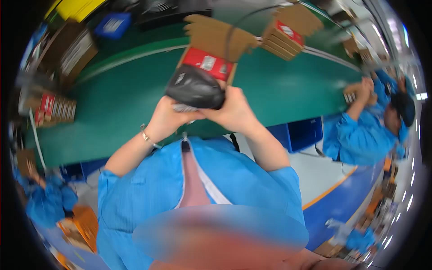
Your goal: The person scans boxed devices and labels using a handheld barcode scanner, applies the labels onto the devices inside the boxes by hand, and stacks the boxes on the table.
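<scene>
Black, the object (pixel 194 87) sat between curled left hand (pixel 165 119) and right hand (pixel 232 111), gripped from both sides, likely for steadiness; an open box (pixel 208 34) lay just beyond.

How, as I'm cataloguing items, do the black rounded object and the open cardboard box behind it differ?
The black rounded object is shiny; the open cardboard box is brown with a red panel. The object is curved, the box flat-sided. The left hand and right hand hold the object, which partly hides the box. Both items show white markings.
</scene>
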Tool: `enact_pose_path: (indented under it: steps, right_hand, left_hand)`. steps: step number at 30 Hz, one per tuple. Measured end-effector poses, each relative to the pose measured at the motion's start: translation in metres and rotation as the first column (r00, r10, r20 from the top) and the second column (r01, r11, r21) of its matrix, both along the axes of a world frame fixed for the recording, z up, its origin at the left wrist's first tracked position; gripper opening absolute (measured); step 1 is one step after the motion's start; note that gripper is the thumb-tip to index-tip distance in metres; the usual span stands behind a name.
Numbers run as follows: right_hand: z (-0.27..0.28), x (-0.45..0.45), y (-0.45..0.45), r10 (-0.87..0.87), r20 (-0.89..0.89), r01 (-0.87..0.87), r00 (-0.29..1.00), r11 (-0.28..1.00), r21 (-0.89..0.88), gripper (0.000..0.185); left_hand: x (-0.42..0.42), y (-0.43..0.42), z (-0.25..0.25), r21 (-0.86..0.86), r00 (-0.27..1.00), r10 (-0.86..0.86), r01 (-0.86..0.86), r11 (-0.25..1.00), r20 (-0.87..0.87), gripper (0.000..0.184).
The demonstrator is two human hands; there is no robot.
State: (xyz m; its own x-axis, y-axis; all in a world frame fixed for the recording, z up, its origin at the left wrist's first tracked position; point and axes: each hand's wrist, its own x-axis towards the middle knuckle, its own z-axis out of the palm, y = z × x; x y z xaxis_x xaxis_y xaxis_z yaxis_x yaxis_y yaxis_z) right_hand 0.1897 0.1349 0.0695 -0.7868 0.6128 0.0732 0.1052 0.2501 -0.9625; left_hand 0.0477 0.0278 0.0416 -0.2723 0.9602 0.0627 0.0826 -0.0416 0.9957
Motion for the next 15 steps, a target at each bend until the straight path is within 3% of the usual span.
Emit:
enact_pose_path:
  steps: [1,2,8,11,15]
  right_hand:
    - [-0.008,-0.001,0.004,-0.013,-0.083,0.013,0.996,1.0,0.008,0.043]
    - [-0.007,0.002,0.008,-0.011,-0.035,0.012,0.999,1.0,0.024,0.041]
    - [0.011,0.028,0.011,-0.162,0.056,0.155,0.985,0.982,0.108,0.039]
    - [0.02,0.054,0.012,-0.121,0.192,0.09,0.974,0.982,0.165,0.041]
    - [0.019,0.063,0.009,-0.146,0.267,0.081,0.953,0.967,0.243,0.042]
  left_hand:
    - [-0.009,-0.002,0.001,-0.179,0.999,-0.038,0.044,0.983,0.037,0.015]
    - [-0.015,-0.003,0.004,-0.342,0.993,-0.08,0.106,0.934,0.091,0.016]
    - [-0.031,0.005,0.003,-0.29,0.997,-0.026,0.045,0.956,0.069,0.014]
    - [-0.037,0.017,-0.002,-0.283,0.98,0.122,-0.074,0.956,0.156,0.016]
    - [-0.037,0.031,0.0,-0.267,0.98,0.143,-0.103,0.958,0.136,0.016]
